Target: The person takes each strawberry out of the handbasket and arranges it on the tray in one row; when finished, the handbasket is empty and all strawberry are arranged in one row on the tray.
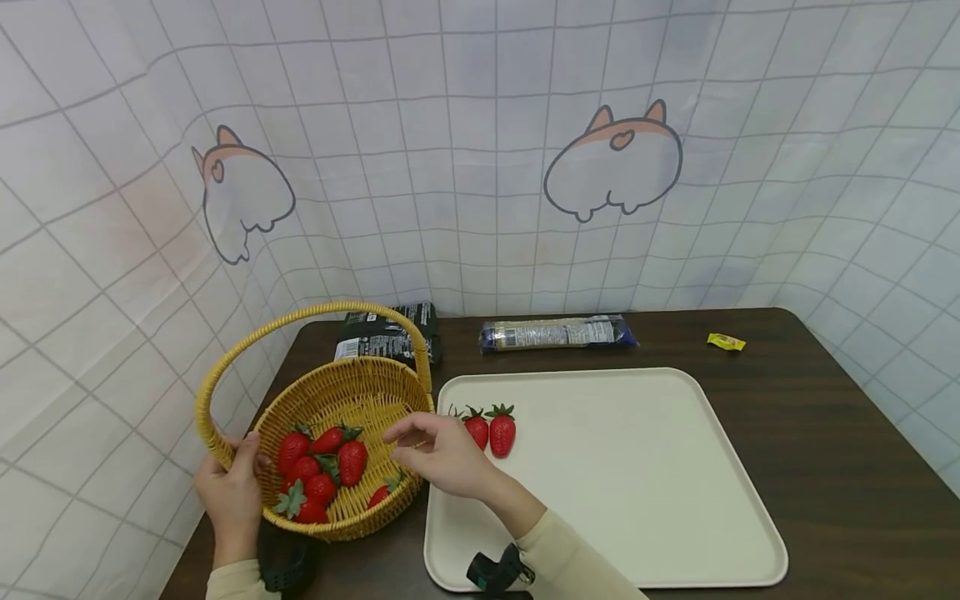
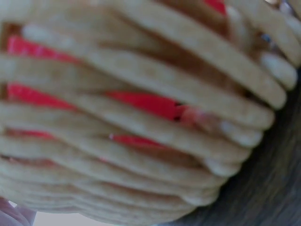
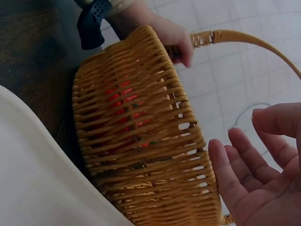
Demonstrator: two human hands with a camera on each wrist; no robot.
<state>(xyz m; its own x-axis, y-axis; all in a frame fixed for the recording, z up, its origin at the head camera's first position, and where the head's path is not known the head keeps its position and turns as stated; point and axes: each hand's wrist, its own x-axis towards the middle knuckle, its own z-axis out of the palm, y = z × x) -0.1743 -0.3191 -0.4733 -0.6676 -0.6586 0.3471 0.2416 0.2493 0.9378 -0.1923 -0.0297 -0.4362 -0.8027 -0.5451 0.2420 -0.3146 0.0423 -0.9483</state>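
Observation:
My left hand (image 1: 231,500) grips the yellow wicker basket (image 1: 360,527) at its left rim, by the foot of the handle. The basket tilts toward me, with several red strawberries (image 1: 352,463) inside, mostly toward the left. Over the basket's right rim hovers my right hand (image 1: 442,454), fingers loosely bent; the right wrist view shows the hand (image 3: 258,174) holding nothing. Beside it, a few strawberries (image 1: 502,433) lie on the white tray (image 1: 615,492), partly hidden behind the hand. Woven strands (image 2: 141,75) fill the left wrist view, with red showing through the gaps.
Behind the basket lies a black packet (image 1: 386,343). A long clear-and-blue package (image 1: 558,333) lies behind the tray, and a small yellow wrapper (image 1: 726,342) at the back right of the dark table (image 1: 825,467). A white grid-patterned curtain (image 1: 480,167) surrounds the table.

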